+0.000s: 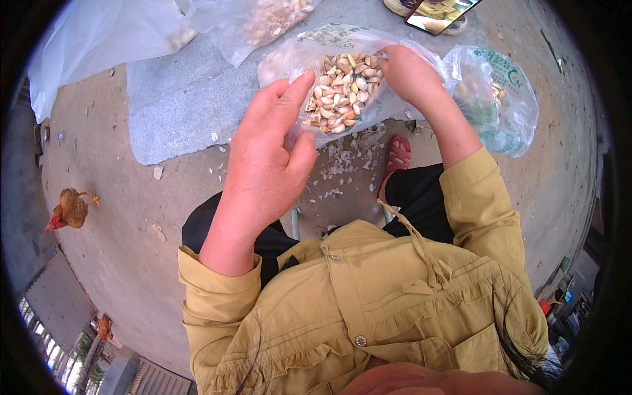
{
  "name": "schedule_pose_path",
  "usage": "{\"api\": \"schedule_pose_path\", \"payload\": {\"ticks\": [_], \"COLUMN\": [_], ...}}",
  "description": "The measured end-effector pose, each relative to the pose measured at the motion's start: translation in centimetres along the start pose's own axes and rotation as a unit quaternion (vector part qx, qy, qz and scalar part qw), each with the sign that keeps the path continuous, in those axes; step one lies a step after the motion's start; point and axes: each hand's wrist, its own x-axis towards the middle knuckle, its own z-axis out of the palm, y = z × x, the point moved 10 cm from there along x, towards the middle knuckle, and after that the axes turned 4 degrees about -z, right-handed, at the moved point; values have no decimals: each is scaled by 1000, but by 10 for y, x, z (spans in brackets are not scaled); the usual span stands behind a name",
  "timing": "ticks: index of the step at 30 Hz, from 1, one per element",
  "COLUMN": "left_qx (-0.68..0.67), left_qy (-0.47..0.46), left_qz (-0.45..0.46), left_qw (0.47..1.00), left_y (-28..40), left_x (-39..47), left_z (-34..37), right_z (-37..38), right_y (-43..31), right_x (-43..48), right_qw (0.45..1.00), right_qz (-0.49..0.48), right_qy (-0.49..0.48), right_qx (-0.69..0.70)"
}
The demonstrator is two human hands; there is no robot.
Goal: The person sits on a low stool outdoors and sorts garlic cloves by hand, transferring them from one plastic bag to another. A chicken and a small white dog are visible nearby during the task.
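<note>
A clear plastic bag (340, 37) with green printing lies spread before me, its mouth wide. Inside it is a heap of loose garlic cloves (340, 94), most in pale skins. At the bag's left side, my left hand (271, 143) holds the plastic, thumb and forefinger apart along its edge. My right hand (410, 74) reaches over the right side of the bag, fingers bent down beside the cloves. Its fingertips are hidden, so I cannot tell whether they pinch anything.
A second printed bag (511, 98) with some cloves sits at right. Larger plastic bags (108, 44), one with garlic, lie upper left by a grey slab (182, 108). Garlic skins (345, 163) litter the ground near my sandalled foot (398, 152). A chicken (73, 208) stands left; a phone (442, 15) is ahead.
</note>
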Motion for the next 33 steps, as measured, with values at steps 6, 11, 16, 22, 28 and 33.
{"api": "schedule_pose_path", "payload": {"ticks": [6,11,16,22,28,33], "left_qx": [3,-11,-19,4,-4,1], "left_qy": [34,51,58,64,56,66], "left_qz": [11,-2,2,10,2,23], "left_qw": [999,999,998,998,998,998], "left_y": [2,0,-3,-3,-1,-4], "left_x": [0,1,3,1,2,3], "left_z": [-6,-9,-11,-18,-15,-18], "right_z": [10,-6,18,15,3,22], "right_y": [-3,-6,-19,-16,-20,-29], "right_x": [-2,6,23,18,26,30], "right_qw": [997,999,996,998,998,997], "right_qz": [-54,-47,-84,-48,-19,-16], "right_qy": [-44,15,14,-24,-23,-68], "right_qx": [-38,-21,-7,40,50,-25]}}
